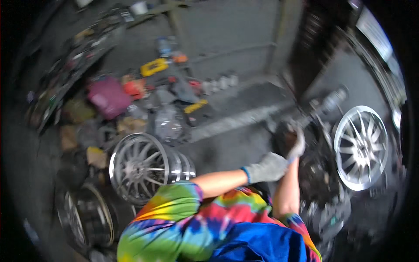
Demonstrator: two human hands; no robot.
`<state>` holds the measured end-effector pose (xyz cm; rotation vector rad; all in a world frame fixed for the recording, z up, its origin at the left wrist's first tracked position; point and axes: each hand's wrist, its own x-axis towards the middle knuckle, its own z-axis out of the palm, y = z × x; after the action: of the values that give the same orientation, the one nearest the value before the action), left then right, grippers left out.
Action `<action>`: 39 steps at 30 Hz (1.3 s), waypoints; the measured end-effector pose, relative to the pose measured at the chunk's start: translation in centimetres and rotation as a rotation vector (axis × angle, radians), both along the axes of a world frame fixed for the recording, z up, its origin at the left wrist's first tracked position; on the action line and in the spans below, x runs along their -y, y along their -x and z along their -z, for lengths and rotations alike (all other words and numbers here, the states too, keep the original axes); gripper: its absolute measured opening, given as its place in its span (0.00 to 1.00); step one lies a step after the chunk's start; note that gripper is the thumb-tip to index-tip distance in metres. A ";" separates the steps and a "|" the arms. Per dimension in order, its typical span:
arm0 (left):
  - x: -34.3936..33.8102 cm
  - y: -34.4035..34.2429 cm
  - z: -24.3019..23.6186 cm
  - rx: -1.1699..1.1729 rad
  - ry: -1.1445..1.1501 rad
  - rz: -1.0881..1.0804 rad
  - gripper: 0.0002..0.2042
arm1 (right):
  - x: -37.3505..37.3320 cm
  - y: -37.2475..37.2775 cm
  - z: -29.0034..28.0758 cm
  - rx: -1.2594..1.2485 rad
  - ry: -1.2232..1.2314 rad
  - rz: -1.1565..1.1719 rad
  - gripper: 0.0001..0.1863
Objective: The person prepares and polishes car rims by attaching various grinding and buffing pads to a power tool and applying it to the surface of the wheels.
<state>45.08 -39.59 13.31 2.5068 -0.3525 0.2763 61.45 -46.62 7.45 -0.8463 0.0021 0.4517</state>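
My left hand (269, 168), in a light grey work glove with a blue cuff, reaches across to my right wrist. Its fingers are closed at the edge of a pale glove (298, 147) that covers part of my right hand. My right hand (291, 139) is raised in front of dark machinery, and motion blur smears its fingers. Bare skin shows beside the pale glove. To the right, a silver multi-spoke wheel rim (361, 147) stands apart from both hands.
Another spoked wheel rim (139, 168) is left of me, with a dark rim (89, 216) below it. Farther off lie a purple bundle (109, 97), a yellow object (154, 67), clear plastic (169, 123) and mixed clutter. A dark machine (316, 174) stands close on the right.
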 end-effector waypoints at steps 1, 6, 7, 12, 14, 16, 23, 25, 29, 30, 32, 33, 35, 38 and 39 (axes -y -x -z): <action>-0.8 0.0 -1.3 -0.002 -0.034 -0.030 0.12 | -0.5 -0.6 1.1 -0.058 -0.052 0.007 0.24; -8.8 -0.2 1.2 -0.145 -0.080 -0.303 0.11 | -10.0 0.2 -4.5 -0.047 -0.580 -0.574 0.34; -10.2 -0.6 2.0 -0.211 -0.035 -0.382 0.11 | -12.0 1.8 -7.5 -0.130 -0.584 -0.593 0.33; -15.0 -1.0 -3.9 -0.389 0.026 -0.351 0.11 | -20.6 -3.5 -8.3 0.024 -0.831 -0.334 0.21; -17.7 -0.5 -5.8 -0.336 0.236 -0.323 0.11 | -23.9 -4.5 -10.4 0.121 -1.051 -0.301 0.23; -20.0 -1.2 -6.8 -0.072 0.097 -0.321 0.12 | -26.7 -2.7 -14.1 -0.034 -0.991 -0.382 0.29; -28.0 -4.8 -11.2 -0.372 0.351 -0.492 0.14 | -38.9 -7.6 -16.8 -0.099 -0.337 -0.315 0.20; -31.1 -5.3 -13.1 -0.315 0.119 -0.554 0.17 | -41.7 -8.1 -15.4 0.609 0.432 -0.455 0.23; -35.6 -7.8 -14.3 -0.183 0.340 -0.970 0.15 | -45.8 -6.5 -12.7 1.540 1.498 -0.670 0.34; -36.1 -8.6 -14.3 -0.217 0.274 -0.990 0.14 | -46.8 -6.4 -11.6 1.539 1.498 -0.689 0.34; -39.8 -8.5 -7.8 -0.156 0.678 -0.940 0.14 | -49.5 -4.9 -9.5 1.939 1.476 -0.903 0.38; -41.7 -8.1 -4.4 -0.078 1.073 -0.825 0.13 | -50.0 -4.5 -8.5 1.868 1.433 -0.835 0.38; -44.0 -6.8 -1.2 -0.169 1.367 -0.733 0.12 | -50.5 -4.1 -8.4 2.083 1.469 -0.862 0.36; -43.4 -7.5 -3.7 -0.456 0.432 -0.786 0.08 | -52.0 -5.9 -5.9 2.338 1.599 -0.874 0.42; -44.2 -6.8 -2.1 -0.320 0.132 -0.821 0.08 | -51.6 -5.8 -7.0 2.162 1.702 -0.902 0.44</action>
<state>51.89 4.58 15.37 2.3820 0.8116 0.1927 67.22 4.94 14.48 -2.6265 -2.3645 -0.0050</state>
